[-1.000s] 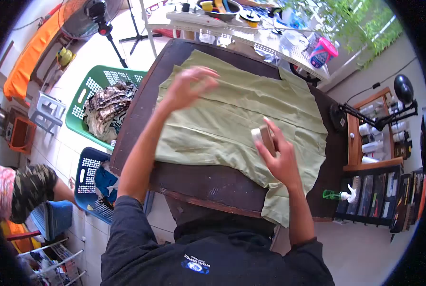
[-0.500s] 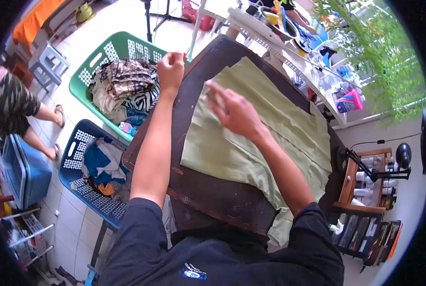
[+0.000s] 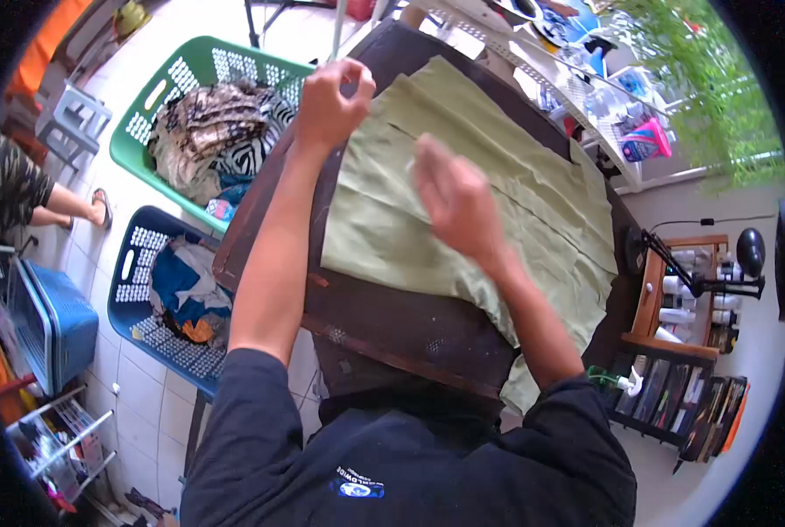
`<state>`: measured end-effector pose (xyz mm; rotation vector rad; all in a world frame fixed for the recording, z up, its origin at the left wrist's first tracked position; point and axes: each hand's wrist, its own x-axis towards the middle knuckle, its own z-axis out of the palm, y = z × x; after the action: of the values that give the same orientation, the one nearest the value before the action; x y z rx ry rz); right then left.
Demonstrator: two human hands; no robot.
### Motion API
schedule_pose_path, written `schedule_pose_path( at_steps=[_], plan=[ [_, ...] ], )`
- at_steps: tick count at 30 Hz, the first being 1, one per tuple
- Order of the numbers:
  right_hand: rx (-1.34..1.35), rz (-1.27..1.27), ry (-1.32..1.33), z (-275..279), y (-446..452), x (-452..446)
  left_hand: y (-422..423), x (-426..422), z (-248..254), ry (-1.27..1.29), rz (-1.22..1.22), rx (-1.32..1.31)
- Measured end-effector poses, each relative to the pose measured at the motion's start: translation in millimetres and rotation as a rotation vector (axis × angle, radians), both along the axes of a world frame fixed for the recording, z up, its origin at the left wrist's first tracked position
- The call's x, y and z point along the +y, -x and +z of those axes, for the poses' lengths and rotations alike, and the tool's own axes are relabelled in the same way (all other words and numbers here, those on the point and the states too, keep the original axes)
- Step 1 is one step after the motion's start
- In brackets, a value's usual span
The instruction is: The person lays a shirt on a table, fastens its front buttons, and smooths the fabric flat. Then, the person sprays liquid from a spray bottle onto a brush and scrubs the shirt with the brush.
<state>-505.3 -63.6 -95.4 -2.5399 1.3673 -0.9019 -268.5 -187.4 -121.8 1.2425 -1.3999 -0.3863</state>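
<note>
A piece of light green cloth point(image 3: 383, 211) lies spread over the dark table point(image 3: 383, 325), slightly wrinkled, with a strip hanging over the near right edge. My left hand point(image 3: 332, 107) is raised at the cloth's upper left corner. Its thumb and fingers curl together in a pinch, and what they hold, if anything, is too small to make out. Over the middle of the cloth hovers my right hand point(image 3: 458, 198), smeared by motion. Its fingers point away from me and seem close together; whether they grip anything does not show.
Left of the table stand a green basket point(image 3: 133, 145) and a dark blue basket point(image 3: 129, 303), both holding clothes. A person's leg point(image 3: 67, 200) shows at far left. Along the far right runs a white perforated shelf point(image 3: 533, 75). A black lamp point(image 3: 749, 250) juts in at right.
My left hand has shifted right and turned, with its curled fingers now showing. My right hand has moved right and slightly nearer. The whole view has tilted a little.
</note>
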Motion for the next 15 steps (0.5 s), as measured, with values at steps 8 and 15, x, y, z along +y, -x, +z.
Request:
schedule_pose_path(
  at_steps=[8,15],
  plan=[
    [-0.145,-0.232,-0.139,0.8,43.3,58.2,45.0,68.3,53.0,-0.119,-0.298,-0.61],
    [-0.118,-0.135,-0.195,6.9,49.9,116.9,81.2,75.8,20.1,0.003,-0.432,-0.78]
  ],
)
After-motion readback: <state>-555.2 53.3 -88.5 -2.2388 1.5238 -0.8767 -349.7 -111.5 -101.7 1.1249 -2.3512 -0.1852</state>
